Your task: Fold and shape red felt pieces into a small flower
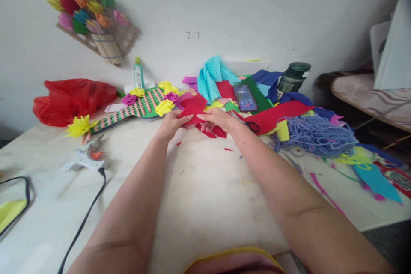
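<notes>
Both arms stretch forward over the white table (199, 205). Between the fingertips of my left hand (174, 123) and my right hand (215, 119) is a piece of red crepe paper (192, 113), pinched from both sides. Cut red paper pieces (214, 132) lie just under my right fingers. Beside my right wrist rest scissors with black handles (252, 126), partly covered by the hand. A paper-covered guitar-shaped craft (128, 113) with yellow and purple paper flowers lies beyond my left hand.
A white glue gun (86, 158) with a black cord stands at left. Blue yarn (314, 135) and coloured paper scraps cover the right side. Toward the wall are a red plastic bag (73, 98), a bottle (138, 75), a phone (245, 96) and a dark green jar (293, 78).
</notes>
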Demonstrator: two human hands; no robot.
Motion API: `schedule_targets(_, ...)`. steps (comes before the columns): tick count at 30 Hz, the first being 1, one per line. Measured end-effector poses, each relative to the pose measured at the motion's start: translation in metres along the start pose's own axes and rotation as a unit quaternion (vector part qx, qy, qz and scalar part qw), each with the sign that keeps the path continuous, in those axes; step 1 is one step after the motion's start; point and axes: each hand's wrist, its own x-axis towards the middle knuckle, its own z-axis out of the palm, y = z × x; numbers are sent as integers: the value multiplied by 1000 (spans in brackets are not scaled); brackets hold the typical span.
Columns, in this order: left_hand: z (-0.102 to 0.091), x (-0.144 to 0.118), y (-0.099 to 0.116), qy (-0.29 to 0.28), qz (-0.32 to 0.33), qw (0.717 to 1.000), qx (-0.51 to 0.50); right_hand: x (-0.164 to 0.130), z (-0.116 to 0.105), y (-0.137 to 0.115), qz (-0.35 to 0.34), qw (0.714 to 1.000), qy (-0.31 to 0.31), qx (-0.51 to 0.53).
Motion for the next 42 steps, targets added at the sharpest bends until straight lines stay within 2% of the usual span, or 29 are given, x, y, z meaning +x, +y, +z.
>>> schedule_targets(6,1,0,0,17,-9,1000,-22,2,1,4,-8,999,28,-24)
schedule_targets(14,3,-1,0,19,-5,1000,-20,1,-2,0,-14,999,6,-31)
schedule_targets(20,7,-1,-2,-28,-15,999,-20,3,2,1,-82,993,77,-19)
schedule_targets(24,6,-3,0,-58,-32,997,-42,5,5,3,-75,991,109,-22)
schedule_targets(33,3,-5,2,-32,-21,996,-75,4,4,1,-40,995,90,25)
schedule_targets(38,3,-4,1,-22,-9,996,-85,8,2,6,-60,992,81,71)
schedule_targets(42,2,-3,-2,-19,-1,991,-133,10,1,9,-68,988,85,107)
